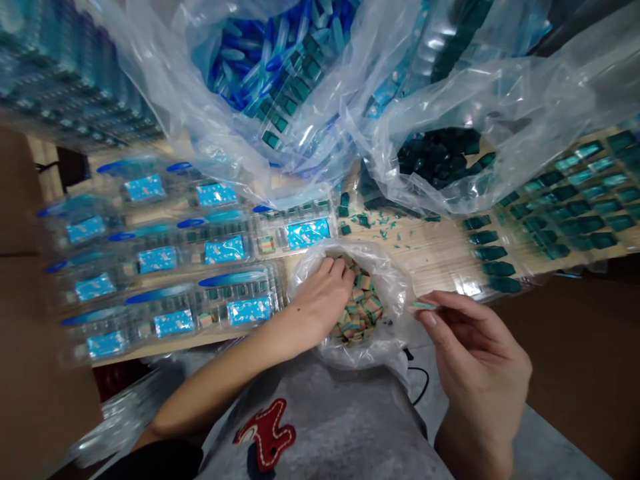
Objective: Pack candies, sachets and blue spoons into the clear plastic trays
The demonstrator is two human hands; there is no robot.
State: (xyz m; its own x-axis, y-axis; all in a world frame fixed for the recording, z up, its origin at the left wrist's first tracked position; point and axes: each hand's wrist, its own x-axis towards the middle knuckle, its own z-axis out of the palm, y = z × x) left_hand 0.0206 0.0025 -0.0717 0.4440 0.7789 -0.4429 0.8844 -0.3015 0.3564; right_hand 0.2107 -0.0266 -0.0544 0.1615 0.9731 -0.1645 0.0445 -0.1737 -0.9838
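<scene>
My left hand (pixel 320 303) reaches into a clear plastic bag (pixel 397 287) filled with small striped blocks (pixel 364 303) in green, orange and tan. Its fingers are curled down among the blocks, and their tips are hidden. To the right of the bag, my right hand (pixel 473 340) pinches a small thin striped block (pixel 424 306) between thumb and forefinger. Left of the bag, several clear plastic trays (pixel 245 280) lie in rows, holding blue cards (pixel 250 311), long blue pieces (pixel 235 278) and, in some, a striped block.
Behind stand an open plastic bag (pixel 175 100) of blue pieces (pixel 280 47) and another (pixel 530 100) of dark green pieces (pixel 440 157). Stacked trays (pixel 65 80) rise at the far left. Trays with green pieces (pixel 500 269) lie right. Green crumbs (pixel 387 233) dot the wooden table (pixel 435 257).
</scene>
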